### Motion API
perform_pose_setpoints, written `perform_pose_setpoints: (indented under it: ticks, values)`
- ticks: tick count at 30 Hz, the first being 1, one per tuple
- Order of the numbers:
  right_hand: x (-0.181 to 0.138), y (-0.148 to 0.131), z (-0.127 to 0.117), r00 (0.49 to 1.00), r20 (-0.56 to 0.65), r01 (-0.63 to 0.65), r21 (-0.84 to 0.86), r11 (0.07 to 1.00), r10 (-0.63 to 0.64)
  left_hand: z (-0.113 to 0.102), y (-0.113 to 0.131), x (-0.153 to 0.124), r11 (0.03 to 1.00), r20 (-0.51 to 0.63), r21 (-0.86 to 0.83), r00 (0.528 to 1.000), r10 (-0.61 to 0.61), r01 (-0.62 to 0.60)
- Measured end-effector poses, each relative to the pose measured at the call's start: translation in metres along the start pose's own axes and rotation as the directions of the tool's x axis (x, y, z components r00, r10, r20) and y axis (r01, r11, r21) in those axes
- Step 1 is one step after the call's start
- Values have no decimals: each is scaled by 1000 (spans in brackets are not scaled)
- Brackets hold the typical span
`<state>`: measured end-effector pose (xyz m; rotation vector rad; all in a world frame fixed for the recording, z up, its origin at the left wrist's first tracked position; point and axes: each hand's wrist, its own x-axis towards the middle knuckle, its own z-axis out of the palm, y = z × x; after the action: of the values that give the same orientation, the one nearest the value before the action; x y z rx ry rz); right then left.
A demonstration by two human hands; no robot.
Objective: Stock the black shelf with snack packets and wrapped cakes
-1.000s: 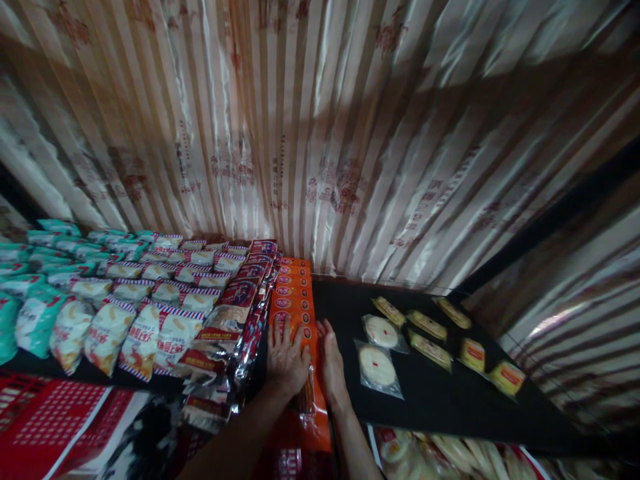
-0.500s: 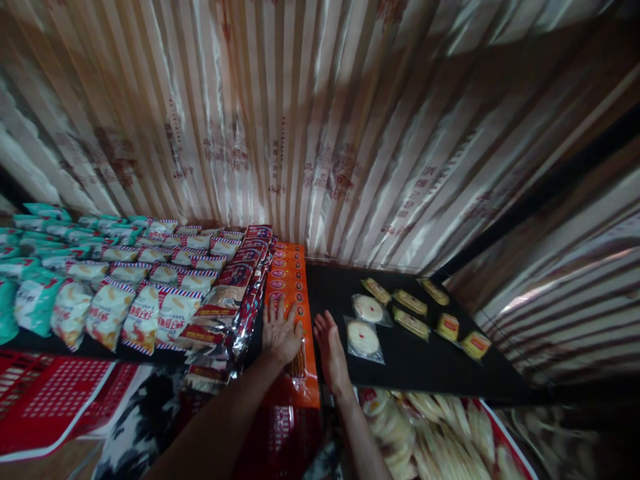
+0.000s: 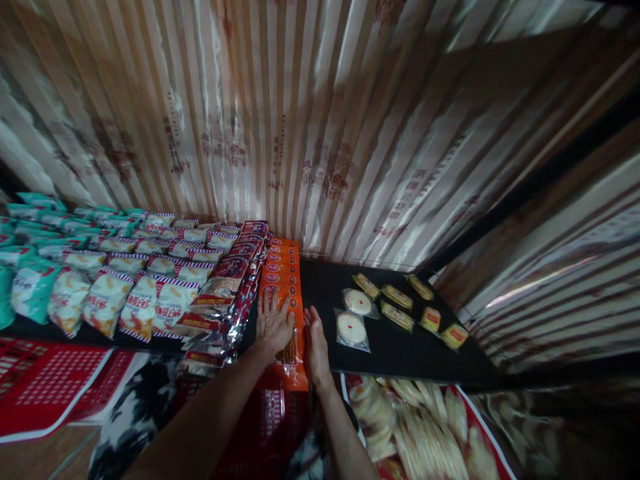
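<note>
A red basket [image 3: 55,383] on the left and a heap of pale food [image 3: 427,433] on the right sit nearest, below the shelf's front edge. Orange packets [image 3: 281,267] lie on the shelf, their near end poking past that edge. The left hand [image 3: 275,330] rests flat on them, fingers spread; the right hand [image 3: 317,347] is stretched along their right side — neither is clenched, and whether the right one touches I cannot tell. Dark red packets [image 3: 230,270] crowd the left; on the right, the black shelf [image 3: 410,362] has a bare strip before two round cakes [image 3: 351,329] and small yellow packets [image 3: 397,315]. Oval logos on the orange packets and red characters on the white bags [image 3: 175,303] are too blurred to read. Teal bags [image 3: 33,290] fill the far left. Behind hangs a pleated sheet [image 3: 295,133] with reddish print.
</note>
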<state>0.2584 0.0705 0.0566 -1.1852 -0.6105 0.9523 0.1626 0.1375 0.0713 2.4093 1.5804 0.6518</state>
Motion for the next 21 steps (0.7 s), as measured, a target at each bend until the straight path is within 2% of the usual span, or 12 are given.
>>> perform_pose_setpoints:
  ticks: [6, 11, 13, 15, 17, 19, 21]
  values:
    - [2, 3, 0, 1000, 8, 20, -140, 990, -19, -2, 1, 0, 1000, 25, 3, 1000, -14, 14]
    - [2, -2, -1, 1000, -4, -15, -127, 992, 14, -2, 1, -1, 1000, -3, -11, 1000, -7, 7]
    - [1, -5, 1, 1000, -2, 18, -257, 966, -19, -2, 1, -1, 1000, -8, -19, 1000, -3, 2]
    - [0, -8, 4, 992, 24, 119, -464, 878, -121, -3, 0, -2, 1000, 5, -25, 1000, 0, 0]
    - [-3, -7, 5, 965, 106, 252, -621, 742, -239, -5, 0, -1, 1000, 27, -25, 1000, -1, 2]
    - [-6, -5, 5, 933, 211, 353, -691, 630, -292, -6, -1, -1, 1000, 43, -25, 999, 1, 0]
    - [-10, -2, 5, 915, 284, 400, -721, 565, -286, -6, -2, -1, 1000, 48, -27, 999, 2, -1]
